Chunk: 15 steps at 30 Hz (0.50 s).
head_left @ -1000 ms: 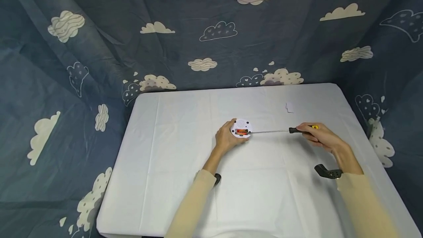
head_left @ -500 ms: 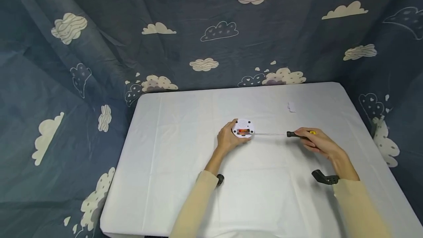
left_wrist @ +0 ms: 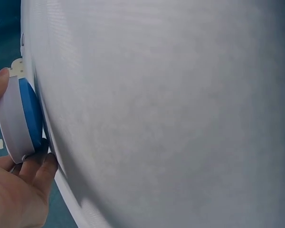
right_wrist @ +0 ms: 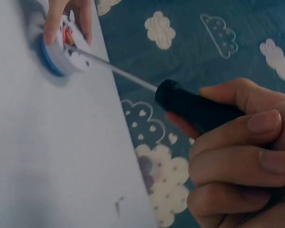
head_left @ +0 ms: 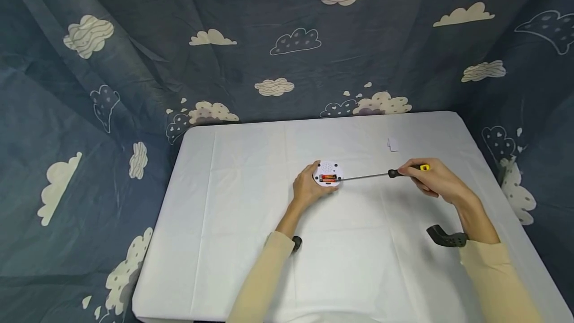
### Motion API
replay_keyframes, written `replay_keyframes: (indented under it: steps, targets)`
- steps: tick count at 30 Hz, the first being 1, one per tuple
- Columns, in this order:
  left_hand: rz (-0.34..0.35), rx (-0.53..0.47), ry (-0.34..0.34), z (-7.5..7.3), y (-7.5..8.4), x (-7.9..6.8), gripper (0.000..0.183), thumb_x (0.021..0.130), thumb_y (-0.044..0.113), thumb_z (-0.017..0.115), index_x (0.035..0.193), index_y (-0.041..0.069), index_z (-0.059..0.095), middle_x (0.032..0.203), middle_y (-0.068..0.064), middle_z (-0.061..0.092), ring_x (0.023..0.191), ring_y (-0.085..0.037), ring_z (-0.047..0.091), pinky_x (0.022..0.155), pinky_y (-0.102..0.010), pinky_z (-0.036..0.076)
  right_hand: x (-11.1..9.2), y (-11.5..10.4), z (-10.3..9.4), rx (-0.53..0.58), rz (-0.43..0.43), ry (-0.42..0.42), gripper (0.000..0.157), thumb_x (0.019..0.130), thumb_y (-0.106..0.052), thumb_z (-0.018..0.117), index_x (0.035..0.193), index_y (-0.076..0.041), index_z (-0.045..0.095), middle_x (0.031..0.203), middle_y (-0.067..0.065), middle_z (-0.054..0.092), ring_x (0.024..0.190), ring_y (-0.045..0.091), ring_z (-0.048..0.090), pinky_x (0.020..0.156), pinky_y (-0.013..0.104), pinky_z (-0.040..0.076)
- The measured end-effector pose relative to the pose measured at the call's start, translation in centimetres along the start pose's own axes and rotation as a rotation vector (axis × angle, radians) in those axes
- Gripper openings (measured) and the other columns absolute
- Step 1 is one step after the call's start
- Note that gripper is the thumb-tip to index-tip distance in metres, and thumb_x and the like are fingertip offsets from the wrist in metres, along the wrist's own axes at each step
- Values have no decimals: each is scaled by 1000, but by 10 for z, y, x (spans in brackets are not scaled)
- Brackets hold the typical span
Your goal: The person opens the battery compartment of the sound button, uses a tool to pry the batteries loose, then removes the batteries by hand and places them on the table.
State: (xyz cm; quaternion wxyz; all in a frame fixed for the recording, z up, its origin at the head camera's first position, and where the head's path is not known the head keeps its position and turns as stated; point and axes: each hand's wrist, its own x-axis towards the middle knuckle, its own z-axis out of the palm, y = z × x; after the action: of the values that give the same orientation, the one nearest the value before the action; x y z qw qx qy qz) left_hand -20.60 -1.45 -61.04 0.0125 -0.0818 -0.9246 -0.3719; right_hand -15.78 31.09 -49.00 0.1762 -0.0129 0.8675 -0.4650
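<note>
A round white device (head_left: pixel 329 167) with a blue far side (left_wrist: pixel 32 111) has its holed face turned up, near the middle of the white table. Red-and-black batteries (head_left: pixel 329 177) sit in its uncovered compartment. My left hand (head_left: pixel 307 188) grips the device by its rim, thumb on one side and fingers on the other. In my right hand (head_left: pixel 436 178) is a screwdriver (head_left: pixel 392 173) with a black-and-yellow handle. Its long thin shaft (right_wrist: pixel 118 71) slopes down leftward, the tip at the compartment's edge by the batteries.
A small flat white piece (head_left: pixel 393 145) lies farther back on the white-covered table (head_left: pixel 242 213), right of the device. Dark blue cloud-print cloth (head_left: pixel 251 9) hangs behind and at both sides. A black wrist mount (head_left: pixel 446 237) juts inward from the right forearm.
My right hand has dipped slightly, then risen, so the screwdriver's handle end now stands higher and its shaft slopes more. My left hand keeps holding the device in place.
</note>
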Motion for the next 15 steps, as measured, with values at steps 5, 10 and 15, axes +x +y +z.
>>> replay_keyframes:
  steps: [5, 10, 15]
  targets:
    - [29, 38, 9, 3, 1, -1, 99, 64, 43, 99, 149, 13, 55, 140, -4, 68, 121, -26, 69, 97, -42, 57, -7, -35, 4, -74, 9, -1, 37, 103, -32, 62, 118, 2, 67, 53, -8, 40, 42, 9, 37, 38, 26, 34]
    - [49, 46, 24, 3, 2, -3, 99, 64, 42, 99, 148, 12, 56, 140, -6, 67, 119, -28, 70, 95, -42, 58, -7, -57, 10, -128, 23, 14, 33, 101, -29, 62, 114, 1, 69, 56, -4, 43, 43, 9, 38, 40, 23, 33]
    - [67, 57, 35, 2, 4, -2, 100, 63, 42, 99, 147, 10, 56, 139, -7, 68, 119, -27, 70, 94, -42, 59, -7, -62, 14, -142, 4, 21, 31, 101, -27, 62, 112, 1, 69, 58, -4, 43, 45, 10, 39, 41, 22, 33]
